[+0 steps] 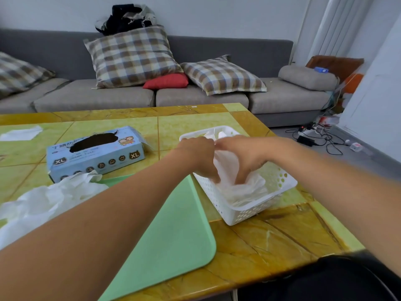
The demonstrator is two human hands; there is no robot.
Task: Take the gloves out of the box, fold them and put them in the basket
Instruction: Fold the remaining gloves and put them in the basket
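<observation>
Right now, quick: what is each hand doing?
Left hand: fingers curled down on the glove in the basket.
Right hand: grips the same glove.

My green mat [173, 242] lay on the yellow table [271, 240], grey sofa [195, 96] behind it held checked cushions [132, 57], red cushion [166, 81] between them.

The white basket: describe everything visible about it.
The white basket is a rectangular, plastic-looking tray with low walls perforated by rows of small round holes. It sits upright on the yellow-green table, turned at an angle, just right of the green mat. Inside lie pale, translucent gloves. The left hand and right hand both reach in, their fingers on the gloves. Its far end is partly hidden behind the hands.
</observation>
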